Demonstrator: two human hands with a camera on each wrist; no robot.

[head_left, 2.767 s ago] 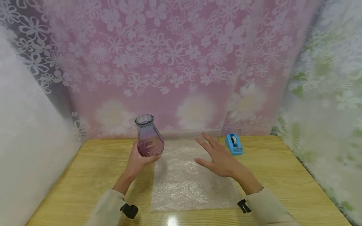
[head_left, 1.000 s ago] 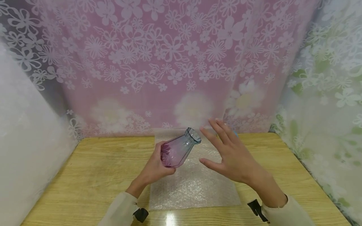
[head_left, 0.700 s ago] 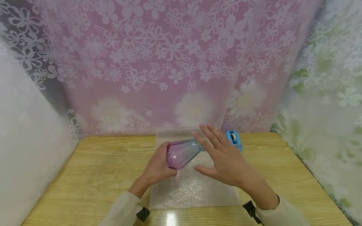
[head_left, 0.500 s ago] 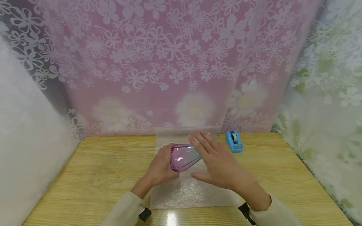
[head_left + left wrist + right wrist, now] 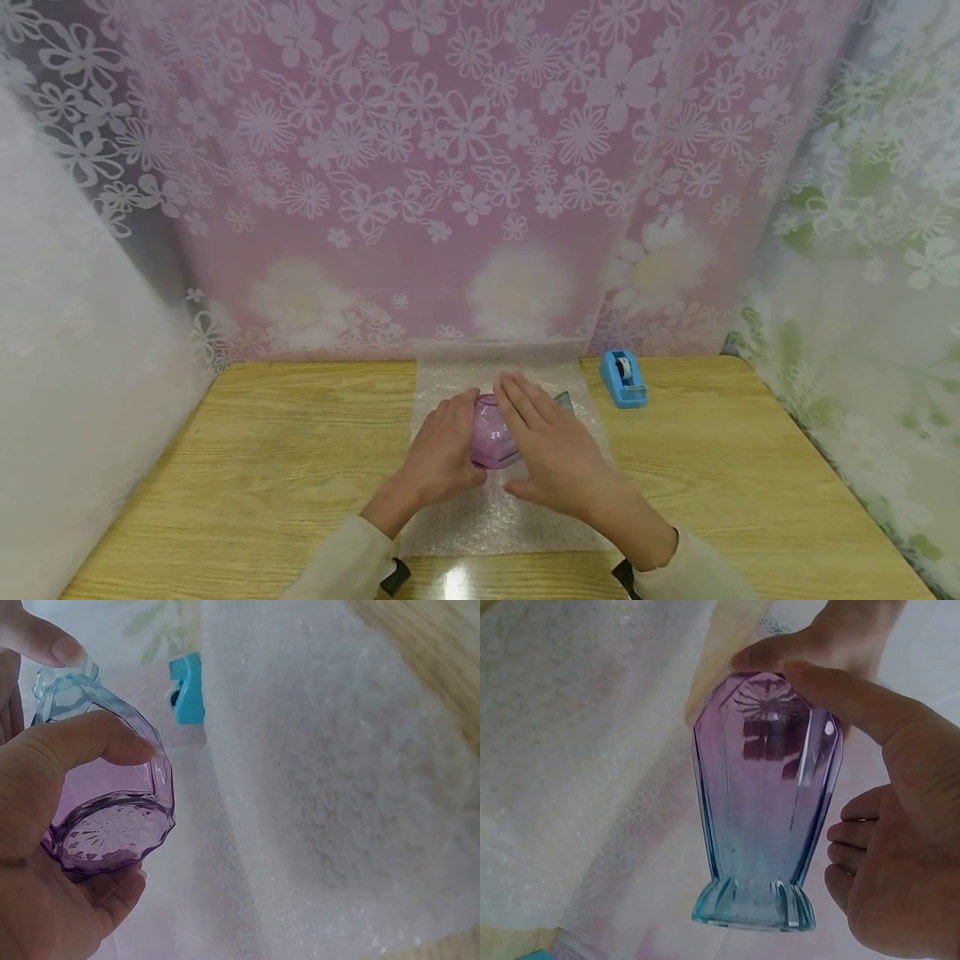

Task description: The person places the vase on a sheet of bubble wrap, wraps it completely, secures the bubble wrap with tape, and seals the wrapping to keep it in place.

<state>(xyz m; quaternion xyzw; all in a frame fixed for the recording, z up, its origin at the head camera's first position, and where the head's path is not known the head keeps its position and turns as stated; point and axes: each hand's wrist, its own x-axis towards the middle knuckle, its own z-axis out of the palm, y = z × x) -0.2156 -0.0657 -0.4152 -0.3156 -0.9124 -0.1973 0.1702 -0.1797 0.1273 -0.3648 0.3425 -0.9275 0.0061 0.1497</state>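
Note:
A faceted glass vase point(image 5: 491, 433), purple at the base and blue-green at the neck, lies tilted on its side above a bubble wrap sheet point(image 5: 502, 525). My left hand point(image 5: 442, 450) grips its base end, with the thumb across the glass point(image 5: 112, 825) in the left wrist view. My right hand point(image 5: 558, 454) is over the neck side with fingers extended, hiding part of the vase in the head view. In the right wrist view the fingers of the right hand point(image 5: 907, 847) lie beside the vase point(image 5: 765, 802); whether they touch it is unclear.
A blue tape dispenser point(image 5: 624, 382) stands at the back right of the wooden table point(image 5: 300, 467), right of the bubble wrap. A pink flowered curtain point(image 5: 420, 208) hangs behind, and pale sheets flank both sides.
The vase has gone from upright at the left to tilted over the bubble wrap, its neck pointing right. The left hand moved right with it, while the right hand came in beside it.

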